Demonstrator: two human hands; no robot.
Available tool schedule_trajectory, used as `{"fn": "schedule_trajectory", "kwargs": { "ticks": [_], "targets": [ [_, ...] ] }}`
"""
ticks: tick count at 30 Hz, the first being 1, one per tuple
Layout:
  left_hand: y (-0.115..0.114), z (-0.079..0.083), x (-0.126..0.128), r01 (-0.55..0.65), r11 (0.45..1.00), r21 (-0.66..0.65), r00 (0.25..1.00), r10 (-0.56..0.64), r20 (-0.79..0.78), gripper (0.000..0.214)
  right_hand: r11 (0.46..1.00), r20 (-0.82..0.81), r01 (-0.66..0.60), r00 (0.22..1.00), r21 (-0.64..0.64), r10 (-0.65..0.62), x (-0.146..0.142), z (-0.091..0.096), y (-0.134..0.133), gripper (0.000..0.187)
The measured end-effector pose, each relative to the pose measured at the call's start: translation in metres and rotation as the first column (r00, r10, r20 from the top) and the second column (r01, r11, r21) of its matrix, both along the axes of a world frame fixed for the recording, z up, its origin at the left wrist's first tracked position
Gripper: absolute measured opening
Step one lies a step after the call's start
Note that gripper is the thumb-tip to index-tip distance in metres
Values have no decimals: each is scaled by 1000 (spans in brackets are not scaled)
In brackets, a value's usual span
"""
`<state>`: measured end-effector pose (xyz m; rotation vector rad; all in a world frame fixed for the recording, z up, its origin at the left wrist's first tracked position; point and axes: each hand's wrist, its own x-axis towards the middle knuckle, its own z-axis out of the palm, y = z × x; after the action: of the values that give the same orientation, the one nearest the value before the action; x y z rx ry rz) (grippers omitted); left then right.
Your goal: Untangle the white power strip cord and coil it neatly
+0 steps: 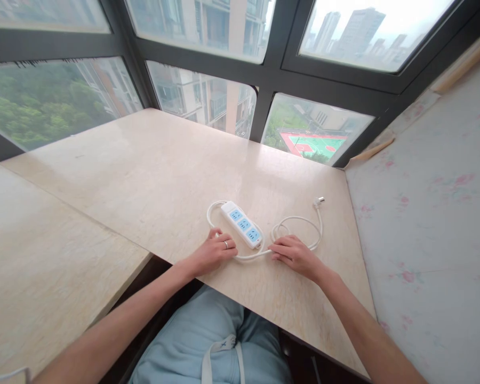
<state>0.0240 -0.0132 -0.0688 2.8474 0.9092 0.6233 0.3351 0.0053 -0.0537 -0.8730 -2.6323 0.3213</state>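
A white power strip [242, 224] with blue sockets lies on the beige stone counter [144, 176]. Its white cord [300, 220] loops round both ends and stops at a plug [318, 201] on the far right. My left hand [214, 250] rests on the counter beside the strip's near left side, fingers curled over the cord, a ring on one finger. My right hand [294, 254] lies just right of the strip's near end, fingers pressed down on the cord where it coils.
Large dark-framed windows [272, 80] stand behind the counter. A pale flowered wall covering [432, 213] runs along the right. A second counter slab [44, 256] lies at the left. My legs in light blue trousers [208, 346] show below the counter's edge.
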Motion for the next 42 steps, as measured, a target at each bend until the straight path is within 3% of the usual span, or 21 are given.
{"fn": "schedule_trajectory", "kwargs": {
  "ticks": [7, 13, 18, 20, 24, 29, 33, 36, 39, 41, 42],
  "targets": [
    [36, 17, -61, 130, 990, 46, 984, -123, -132, 27, 987, 92, -109, 991, 119, 99, -20, 9, -2, 25],
    [50, 15, -87, 82, 997, 3, 994, -82, -71, 25, 969, 170, -190, 972, 159, 163, -50, 11, -9, 29],
    [22, 27, -73, -115, 993, 22, 984, 117, -136, 17, 962, 212, -204, 963, 183, 164, -62, 13, -11, 30],
    [4, 36, -56, -206, 978, 19, 966, 206, -159, 26, 958, 224, -207, 961, 200, 161, -66, 15, -11, 29],
    [-27, 39, -12, -239, 962, -130, 971, 236, -34, 45, 946, 229, -199, 963, 255, 141, -79, 16, -16, 26],
    [-46, 7, 24, -442, 880, -175, 875, 466, 134, 44, 947, 169, -69, 985, 313, 16, -91, 12, -33, 21],
    [-46, -12, 23, -459, 867, -195, 817, 498, 290, 32, 950, 16, 50, 998, 308, -57, -81, 19, -49, 34],
    [-41, -14, 16, -430, 874, -224, 809, 484, 335, 26, 921, -111, 259, 965, 290, -237, -58, 25, -58, 50],
    [-36, -11, 9, -375, 895, -244, 814, 443, 376, 19, 851, -187, 497, 864, 173, -467, -22, 20, -58, 68],
    [-34, -11, 6, -334, 906, -260, 815, 416, 404, 17, 856, -106, 517, 852, 18, -513, 3, 11, -54, 80],
    [-33, -11, 4, -319, 909, -268, 814, 407, 415, 17, 872, -52, 485, 871, -58, -488, 13, 7, -52, 77]
  ]
}}
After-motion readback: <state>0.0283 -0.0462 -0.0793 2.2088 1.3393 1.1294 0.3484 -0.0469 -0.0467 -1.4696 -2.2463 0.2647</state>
